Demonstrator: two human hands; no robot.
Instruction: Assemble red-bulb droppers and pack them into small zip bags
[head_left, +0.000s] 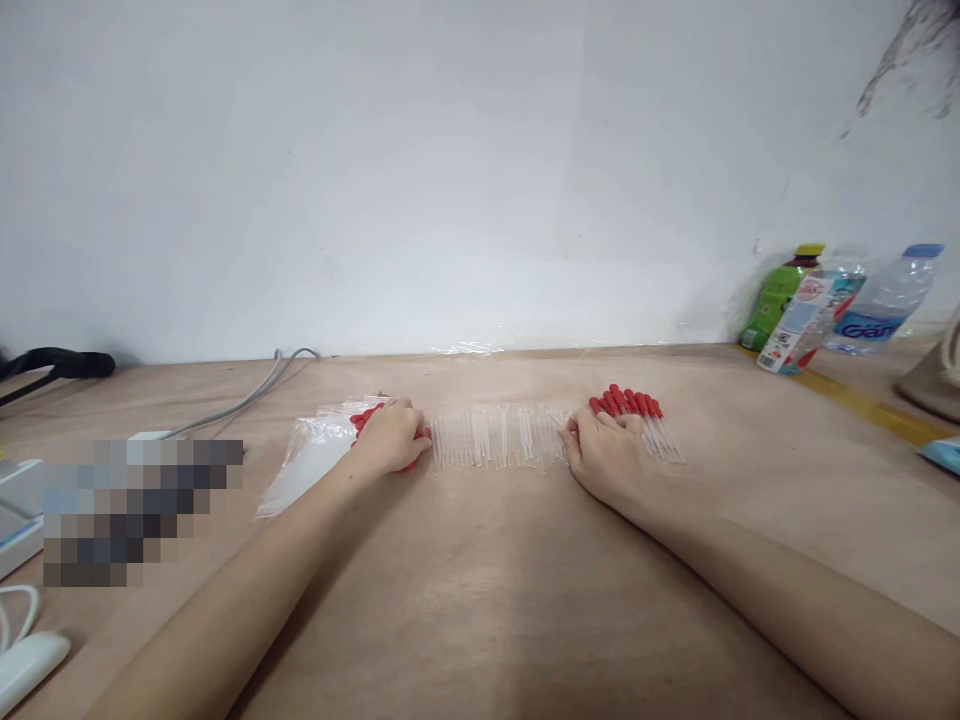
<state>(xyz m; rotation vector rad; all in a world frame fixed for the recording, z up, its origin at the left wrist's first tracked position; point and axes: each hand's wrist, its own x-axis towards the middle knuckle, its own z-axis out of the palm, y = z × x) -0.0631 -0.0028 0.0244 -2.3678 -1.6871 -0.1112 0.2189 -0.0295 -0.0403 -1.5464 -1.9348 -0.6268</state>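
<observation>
My left hand (391,437) is closed over a heap of red rubber bulbs (362,417), its fingertips pinching a bulb at the heap's right side. The heap lies against a clear plastic zip bag (300,465). To its right, thin clear dropper tubes (487,437) lie side by side in a long row. At the row's right end, my right hand (609,450) is closed, thumb and forefinger on a tube. Just beyond and beside that hand lie several droppers with red bulbs (634,402) fitted on their tubes, partly hidden by the fingers.
Several bottles, one a green bottle (776,305) and one with a blue cap (889,305), stand by the wall at right. A grey cable (247,400) runs along the left. A white mouse-like object (34,665) sits at lower left, near a pixelated patch.
</observation>
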